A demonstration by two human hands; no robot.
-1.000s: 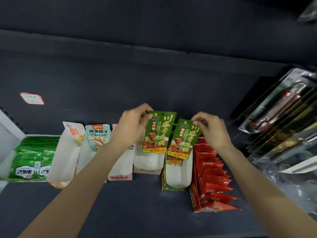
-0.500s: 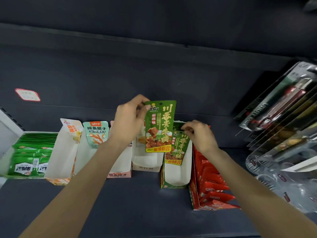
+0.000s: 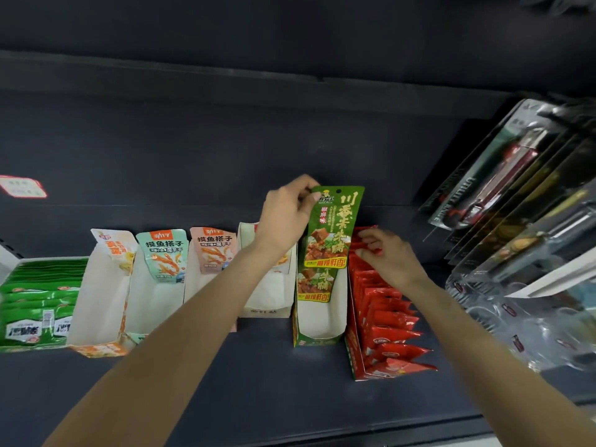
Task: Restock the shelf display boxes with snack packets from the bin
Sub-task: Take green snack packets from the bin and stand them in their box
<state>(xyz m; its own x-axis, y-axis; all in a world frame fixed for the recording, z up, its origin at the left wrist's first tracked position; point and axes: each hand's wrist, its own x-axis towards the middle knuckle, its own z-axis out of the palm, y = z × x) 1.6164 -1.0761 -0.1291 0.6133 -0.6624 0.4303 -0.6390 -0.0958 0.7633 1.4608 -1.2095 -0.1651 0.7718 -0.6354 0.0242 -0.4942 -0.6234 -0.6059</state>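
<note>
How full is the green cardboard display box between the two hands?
Nearly empty. The green cardboard display box shows mostly bare white floor; one green packet stands at its back, and the left hand holds another green packet above.

This is a shop aisle. A dark grey metal shelf (image 3: pixel 258 382) carries a row of open cardboard display boxes: a green box of green snack packets (image 3: pixel 38 304), a red box of red sachets (image 3: pixel 387 321). A red-bordered price label (image 3: pixel 22 187) sticks to the back panel, and blister-packed utility knives (image 3: pixel 503 179) hang at right.
</note>
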